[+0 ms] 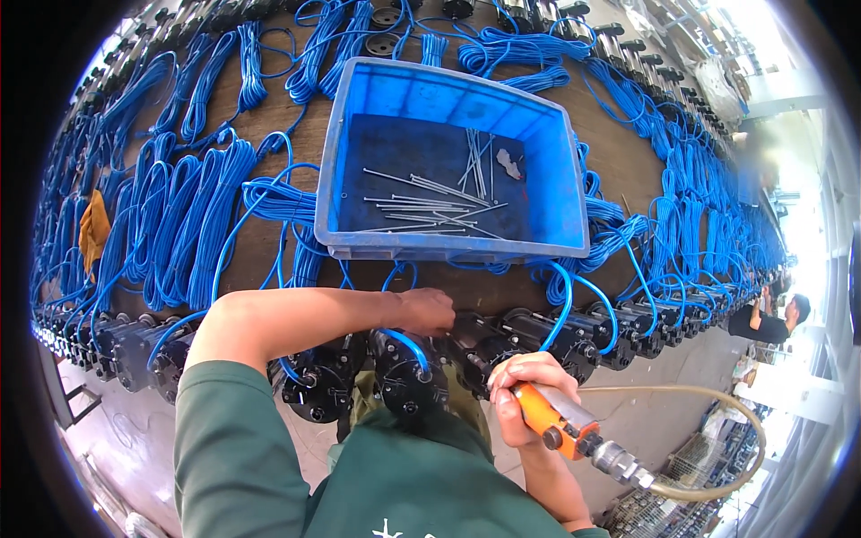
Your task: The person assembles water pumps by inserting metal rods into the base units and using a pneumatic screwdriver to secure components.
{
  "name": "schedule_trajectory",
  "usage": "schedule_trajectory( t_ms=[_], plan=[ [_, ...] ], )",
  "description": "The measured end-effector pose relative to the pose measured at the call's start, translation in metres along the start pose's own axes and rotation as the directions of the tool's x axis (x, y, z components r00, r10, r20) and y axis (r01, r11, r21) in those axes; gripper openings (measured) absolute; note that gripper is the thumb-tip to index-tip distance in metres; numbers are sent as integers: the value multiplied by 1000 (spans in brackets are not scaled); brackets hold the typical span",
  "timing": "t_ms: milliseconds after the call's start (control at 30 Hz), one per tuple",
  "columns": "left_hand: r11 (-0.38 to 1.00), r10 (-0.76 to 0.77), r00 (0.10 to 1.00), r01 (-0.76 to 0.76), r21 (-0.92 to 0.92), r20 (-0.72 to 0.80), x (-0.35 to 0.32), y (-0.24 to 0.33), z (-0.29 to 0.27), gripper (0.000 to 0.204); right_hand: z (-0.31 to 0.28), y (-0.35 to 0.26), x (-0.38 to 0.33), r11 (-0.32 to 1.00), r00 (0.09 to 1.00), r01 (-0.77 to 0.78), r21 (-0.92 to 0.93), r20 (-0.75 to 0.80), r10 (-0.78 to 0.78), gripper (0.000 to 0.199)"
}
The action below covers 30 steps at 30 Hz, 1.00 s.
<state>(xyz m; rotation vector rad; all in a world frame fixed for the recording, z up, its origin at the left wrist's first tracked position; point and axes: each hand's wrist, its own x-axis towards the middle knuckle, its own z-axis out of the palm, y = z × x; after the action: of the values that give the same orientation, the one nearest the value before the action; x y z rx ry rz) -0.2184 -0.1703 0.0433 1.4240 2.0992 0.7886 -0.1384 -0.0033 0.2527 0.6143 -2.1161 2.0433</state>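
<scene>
Along the near edge of the bench [269, 260], from the head view, I see my left hand [426, 311] pressed closed on a black motor unit [408, 381] in the row, fingers curled at its top. My right hand [520, 390] grips an orange air tool [560, 423], its hose [717, 475] trailing right. I judge this a fastening step; next calls for lining the tool's tip with the unit. Blue coiled cables [197, 215] crowd around, and a blue bin [448, 161] of metal pins [430, 202] sits just beyond.

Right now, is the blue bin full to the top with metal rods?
No, the blue bin holds only a thin scatter of metal rods lying flat on its dark bottom, with its walls bare above them.
</scene>
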Motion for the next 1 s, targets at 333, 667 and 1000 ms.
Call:
schedule_trajectory(
  t_ms=[333, 667, 1000],
  plan=[
    [997, 18, 997, -23, 79, 69, 5, 2, -5, 19, 1, 10, 3, 989, 993, 13, -144, 116, 4, 25],
    [743, -466, 808, 579, -337, 361, -49, 70, -140, 44, -18, -14, 13, 999, 975, -50, 16, 219, 45, 32],
    [443, -894, -279, -436, -783, -351, 74, 336, 48, 13, -143, -61, 3, 893, 948, 153, 423, 191, -253, 43]
  ],
)
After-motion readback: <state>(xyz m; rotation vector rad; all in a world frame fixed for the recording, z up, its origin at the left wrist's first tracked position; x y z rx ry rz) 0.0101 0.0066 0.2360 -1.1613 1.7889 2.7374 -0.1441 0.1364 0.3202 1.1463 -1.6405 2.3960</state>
